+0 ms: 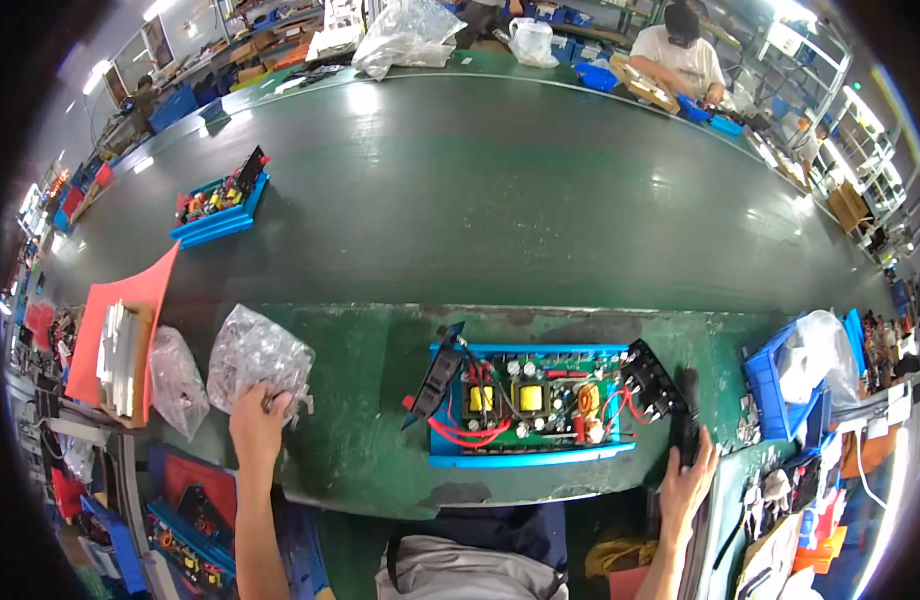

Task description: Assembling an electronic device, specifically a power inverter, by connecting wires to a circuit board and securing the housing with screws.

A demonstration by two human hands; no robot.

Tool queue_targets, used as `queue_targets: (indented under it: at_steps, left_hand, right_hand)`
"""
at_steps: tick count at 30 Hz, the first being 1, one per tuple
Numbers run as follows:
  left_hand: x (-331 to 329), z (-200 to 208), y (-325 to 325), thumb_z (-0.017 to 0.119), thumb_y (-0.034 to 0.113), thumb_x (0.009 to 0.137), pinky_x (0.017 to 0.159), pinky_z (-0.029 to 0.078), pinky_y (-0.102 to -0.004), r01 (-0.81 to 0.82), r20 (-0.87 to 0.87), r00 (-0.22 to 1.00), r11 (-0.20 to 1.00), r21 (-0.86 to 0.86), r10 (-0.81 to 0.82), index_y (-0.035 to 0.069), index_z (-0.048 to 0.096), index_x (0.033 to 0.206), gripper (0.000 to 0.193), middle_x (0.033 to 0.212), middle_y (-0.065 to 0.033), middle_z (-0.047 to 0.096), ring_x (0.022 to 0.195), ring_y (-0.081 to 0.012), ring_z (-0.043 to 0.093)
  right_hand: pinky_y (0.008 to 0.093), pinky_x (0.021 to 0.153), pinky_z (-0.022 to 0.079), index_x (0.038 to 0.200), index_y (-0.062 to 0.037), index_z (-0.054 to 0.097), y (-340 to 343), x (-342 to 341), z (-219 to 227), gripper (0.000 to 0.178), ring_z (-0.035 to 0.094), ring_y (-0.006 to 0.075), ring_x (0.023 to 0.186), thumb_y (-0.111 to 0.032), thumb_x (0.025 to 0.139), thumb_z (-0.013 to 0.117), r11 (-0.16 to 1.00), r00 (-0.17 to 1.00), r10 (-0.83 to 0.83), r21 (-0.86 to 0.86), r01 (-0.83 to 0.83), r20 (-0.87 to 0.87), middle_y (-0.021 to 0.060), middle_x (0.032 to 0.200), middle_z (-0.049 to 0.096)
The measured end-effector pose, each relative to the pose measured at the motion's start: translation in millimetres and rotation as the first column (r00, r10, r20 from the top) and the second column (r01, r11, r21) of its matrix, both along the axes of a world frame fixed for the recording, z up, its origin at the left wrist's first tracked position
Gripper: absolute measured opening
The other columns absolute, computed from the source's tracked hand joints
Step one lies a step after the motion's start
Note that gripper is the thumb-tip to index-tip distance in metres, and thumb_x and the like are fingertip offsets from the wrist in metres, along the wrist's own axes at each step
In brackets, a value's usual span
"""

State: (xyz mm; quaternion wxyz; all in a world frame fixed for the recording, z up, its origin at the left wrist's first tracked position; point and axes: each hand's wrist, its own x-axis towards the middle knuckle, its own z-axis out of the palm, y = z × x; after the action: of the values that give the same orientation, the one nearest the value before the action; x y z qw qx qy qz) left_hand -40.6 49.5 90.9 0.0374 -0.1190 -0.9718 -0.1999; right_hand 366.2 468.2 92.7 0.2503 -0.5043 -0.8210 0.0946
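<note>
A blue-framed circuit board [540, 405] with yellow transformers and red wires lies on the green bench in front of me. Black end panels stand tilted at both its ends, the left panel [438, 380] and the right panel [652, 380]. My left hand [258, 425] is at the lower edge of a clear plastic bag [255, 350], its fingers curled together; what they pinch is too small to make out. To the right of the board, my right hand [688, 482] has thumb and fingers around the lower part of a black stick-shaped tool [688, 405].
A second blue-framed board [223, 205] sits on the dark conveyor belt [500, 190]. At left are another clear bag [178, 380] and a pink sheet [130, 290] beside stacked white strips [118, 360]. A blue bin [775, 385] stands at right. Across the belt a person [680, 60] works.
</note>
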Motion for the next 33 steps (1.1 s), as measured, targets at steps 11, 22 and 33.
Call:
queue_targets:
  at_steps: [11, 22, 33]
  left_hand:
    - [52.0, 39.6, 59.8, 0.068, -0.003, 0.089, 0.075, 0.053, -0.0325, 0.22, -0.219, 0.958, 0.963, 0.153, -0.184, 0.002, 0.069, 0.11, 0.022, 0.09, -0.0123, 0.068, 0.081, -0.0238, 0.067]
    - [185.5, 51.8, 170.2, 0.068, -0.004, 0.093, 0.067, 0.054, -0.0253, 0.077, 0.389, 0.552, 0.509, 0.857, -0.738, -0.003, 0.061, 0.106, 0.015, 0.095, -0.0111, 0.071, 0.08, -0.0141, 0.069]
    - [169.6, 49.6, 196.3, 0.015, 0.049, 0.11, 0.057, 0.045, -0.0256, 0.679, -0.041, 0.633, 0.528, 0.51, -0.773, -0.005, 0.069, 0.097, 0.077, 0.098, -0.0142, 0.065, 0.072, -0.0139, 0.061]
  right_hand:
    - [0.0372, 0.085, 0.049, 0.108, 0.0008, 0.065, -83.3, -48.1, 30.1, 0.023, 0.063, 0.0289, 0.096, 0.004, 0.085, 0.067, 0.912, 0.869, 0.367, -0.059, -0.407, -0.332, 0.0153, 0.104, 0.066]
    - [0.0339, 0.079, 0.056, 0.109, -0.0015, 0.075, -113.5, -94.3, 26.5, 0.025, 0.067, 0.0204, 0.093, -0.002, 0.084, 0.079, 0.427, 0.476, 0.313, -0.326, -0.843, -0.822, 0.011, 0.104, 0.07]
    - [0.0238, 0.07, 0.054, 0.098, 0.0006, 0.07, -71.7, -69.0, -23.0, 0.009, 0.068, 0.0105, 0.076, 0.0, 0.09, 0.073, 0.729, 0.749, 0.074, -0.477, -0.491, -0.658, 0.0065, 0.095, 0.073]
